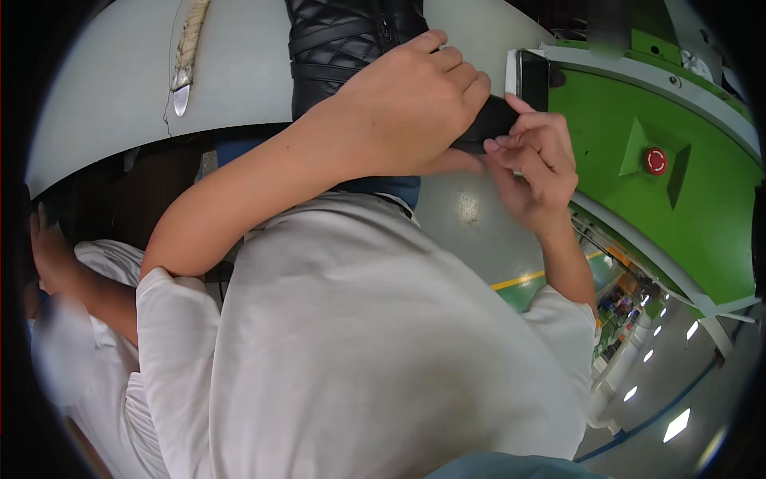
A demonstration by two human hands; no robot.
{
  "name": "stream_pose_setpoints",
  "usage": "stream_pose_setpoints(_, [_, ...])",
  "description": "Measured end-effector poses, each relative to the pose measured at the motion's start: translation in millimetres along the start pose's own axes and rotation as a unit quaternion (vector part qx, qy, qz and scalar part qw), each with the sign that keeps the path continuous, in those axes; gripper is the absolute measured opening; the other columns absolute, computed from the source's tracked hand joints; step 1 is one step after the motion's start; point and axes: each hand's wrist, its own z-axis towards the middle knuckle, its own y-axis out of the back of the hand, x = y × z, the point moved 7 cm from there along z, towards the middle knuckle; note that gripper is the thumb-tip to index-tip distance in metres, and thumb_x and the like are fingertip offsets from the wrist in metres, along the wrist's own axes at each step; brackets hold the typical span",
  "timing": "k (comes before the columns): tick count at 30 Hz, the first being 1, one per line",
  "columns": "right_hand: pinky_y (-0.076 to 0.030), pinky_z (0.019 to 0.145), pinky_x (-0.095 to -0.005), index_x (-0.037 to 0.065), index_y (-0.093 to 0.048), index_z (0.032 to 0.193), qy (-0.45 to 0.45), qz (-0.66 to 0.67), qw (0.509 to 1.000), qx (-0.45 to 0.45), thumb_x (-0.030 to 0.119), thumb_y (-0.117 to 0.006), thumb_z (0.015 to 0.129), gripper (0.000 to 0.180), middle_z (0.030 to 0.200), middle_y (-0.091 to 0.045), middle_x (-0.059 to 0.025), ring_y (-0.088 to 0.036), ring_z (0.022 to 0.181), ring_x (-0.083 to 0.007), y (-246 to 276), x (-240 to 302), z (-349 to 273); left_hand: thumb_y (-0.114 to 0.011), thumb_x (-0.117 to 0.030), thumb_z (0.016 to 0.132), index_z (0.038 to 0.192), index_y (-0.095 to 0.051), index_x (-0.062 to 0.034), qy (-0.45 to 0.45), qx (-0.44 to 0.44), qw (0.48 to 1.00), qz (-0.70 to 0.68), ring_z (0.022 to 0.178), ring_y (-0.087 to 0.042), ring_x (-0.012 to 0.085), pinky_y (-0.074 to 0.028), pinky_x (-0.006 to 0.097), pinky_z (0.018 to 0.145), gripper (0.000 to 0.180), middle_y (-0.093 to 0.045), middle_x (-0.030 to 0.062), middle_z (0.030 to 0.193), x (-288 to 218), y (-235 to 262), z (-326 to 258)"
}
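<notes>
A black quilted leather boot (339,48) with straps and a zipper lies over the near edge of the pale table. My left hand (411,104) reaches across it, fingers curled over its smooth black end on the right. At the tip of that end (493,124), my right hand (538,156) pinches the black material between thumb and bent fingers. My left hand hides the part between the quilted shaft and this end.
A knife with a wrapped handle (185,60) lies on the pale table (239,72). To the right stands a green machine (598,120) with a red stop button (656,161); a dark-screened phone-like device (532,80) rests by its edge. Another person's arm (88,279) is at far left.
</notes>
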Motion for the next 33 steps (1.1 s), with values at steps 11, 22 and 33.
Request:
stream_pose_setpoints(11, [-0.061, 0.107, -0.0373, 0.004, -0.082, 0.122, -0.203, 0.189, 0.951, 0.134, 0.008, -0.107, 0.065, 0.062, 0.119, -0.084, -0.0079, -0.079, 0.115, -0.0255, 6, -63, 22, -0.093, -0.045, 0.088, 0.133, -0.073, 0.0008, 0.028, -0.004, 0.999, -0.025, 0.114, -0.072, 0.0339, -0.052, 0.049, 0.120, 0.068, -0.076, 0.0123, 0.113, 1, 7, 2])
stream_pose_setpoints(22, [-0.063, 0.104, -0.0376, 0.004, -0.081, 0.134, -0.140, 0.198, 0.970, -0.005, 0.019, -0.111, 0.061, 0.080, 0.124, -0.086, -0.0101, -0.083, 0.113, -0.0235, 23, -46, 18, -0.099, -0.037, 0.078, 0.134, -0.075, -0.0035, -0.006, -0.043, 0.999, 0.002, 0.117, -0.076, 0.0368, -0.053, 0.056, 0.125, 0.069, -0.079, 0.0136, 0.124, -9, 23, 4])
stream_pose_setpoints(33, [-0.059, 0.108, -0.0441, 0.001, -0.074, 0.147, -0.025, 0.125, 0.987, -0.093, 0.039, -0.113, 0.058, 0.105, 0.142, -0.072, -0.0173, -0.071, 0.124, -0.0315, 57, 10, 41, -0.111, -0.002, 0.069, 0.163, -0.044, 0.0006, 0.178, -0.404, 0.838, -0.322, 0.125, -0.077, 0.0309, -0.066, 0.044, 0.110, 0.115, -0.071, 0.0227, 0.143, -2, 91, -110])
